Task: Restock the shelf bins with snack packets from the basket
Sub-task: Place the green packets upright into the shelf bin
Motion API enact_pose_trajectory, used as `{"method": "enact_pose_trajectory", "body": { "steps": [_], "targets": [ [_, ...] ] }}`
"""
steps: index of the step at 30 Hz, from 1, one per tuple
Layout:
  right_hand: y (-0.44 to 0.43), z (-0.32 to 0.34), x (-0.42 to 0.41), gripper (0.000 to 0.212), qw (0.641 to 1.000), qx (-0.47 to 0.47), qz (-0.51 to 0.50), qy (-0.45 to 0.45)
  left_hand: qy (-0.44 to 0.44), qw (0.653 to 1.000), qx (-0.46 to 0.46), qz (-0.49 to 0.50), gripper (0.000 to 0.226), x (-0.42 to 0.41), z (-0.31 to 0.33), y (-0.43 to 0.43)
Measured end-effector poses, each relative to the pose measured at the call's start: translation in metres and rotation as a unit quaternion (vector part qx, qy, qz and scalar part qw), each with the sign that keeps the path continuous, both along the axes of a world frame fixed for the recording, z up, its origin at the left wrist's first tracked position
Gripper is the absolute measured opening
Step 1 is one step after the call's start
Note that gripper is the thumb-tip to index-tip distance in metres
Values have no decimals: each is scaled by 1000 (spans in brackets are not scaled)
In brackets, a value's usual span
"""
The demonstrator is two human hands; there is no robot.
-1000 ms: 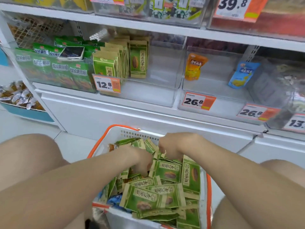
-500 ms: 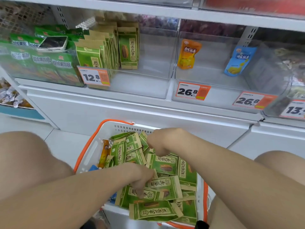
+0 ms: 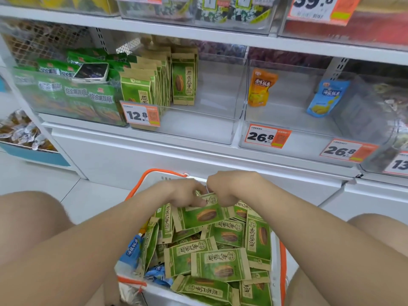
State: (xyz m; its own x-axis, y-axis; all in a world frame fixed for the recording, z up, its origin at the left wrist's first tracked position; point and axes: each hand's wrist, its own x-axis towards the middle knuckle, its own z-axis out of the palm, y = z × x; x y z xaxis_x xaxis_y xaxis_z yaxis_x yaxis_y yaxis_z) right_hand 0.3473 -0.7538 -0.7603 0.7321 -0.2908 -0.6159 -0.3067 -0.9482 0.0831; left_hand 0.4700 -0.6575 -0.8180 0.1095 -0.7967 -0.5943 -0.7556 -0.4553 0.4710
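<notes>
both hands meet over the far end of the white plastic basket with the orange rim (image 3: 283, 261): the left hand (image 3: 182, 193) pinches a flat green-and-tan seed packet (image 3: 203, 214) with its thumb on the printed face, and the right hand (image 3: 229, 188) curls its fingers round the same packet's top edge. that packet sits at the top of the heap of matching green packets (image 3: 220, 263) filling the basket. above and beyond the basket, a clear plastic shelf bin (image 3: 217, 96) holds a row of upright green packets (image 3: 183, 85) at its left side.

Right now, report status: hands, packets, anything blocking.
Status: left hand and right hand grip a packet in basket. Matching bin has room at right. Nothing seen in the way.
</notes>
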Motion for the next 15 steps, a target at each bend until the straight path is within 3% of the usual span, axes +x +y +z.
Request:
{"method": "enact_pose_trajectory", "body": {
  "steps": [1, 5, 9, 12, 13, 15],
  "targets": [
    [-1, 2, 0, 3, 1000, 11, -7, -13, 21, 999, -25, 21, 38, 5, 2, -1],
    [-11, 9, 3, 39, 992, 87, -66, -67, 70, 975, -151, 146, 27, 19, 6, -2],
    [-22, 18, 3, 45, 967, 167, -147, -124, 43, 894, -309, 322, 41, 23, 17, -5],
    [-25, 12, 4, 21, 905, 277, -270, -176, -13, 814, -368, 450, 40, 23, 22, -10],
    [-24, 10, 6, 16, 874, 313, -312, -200, 2, 797, -359, 485, 41, 23, 24, -10],
    [-23, 7, 9, 11, 817, 361, -375, -249, 115, 765, -334, 538, 47, 21, 30, -10]
  ]
}}
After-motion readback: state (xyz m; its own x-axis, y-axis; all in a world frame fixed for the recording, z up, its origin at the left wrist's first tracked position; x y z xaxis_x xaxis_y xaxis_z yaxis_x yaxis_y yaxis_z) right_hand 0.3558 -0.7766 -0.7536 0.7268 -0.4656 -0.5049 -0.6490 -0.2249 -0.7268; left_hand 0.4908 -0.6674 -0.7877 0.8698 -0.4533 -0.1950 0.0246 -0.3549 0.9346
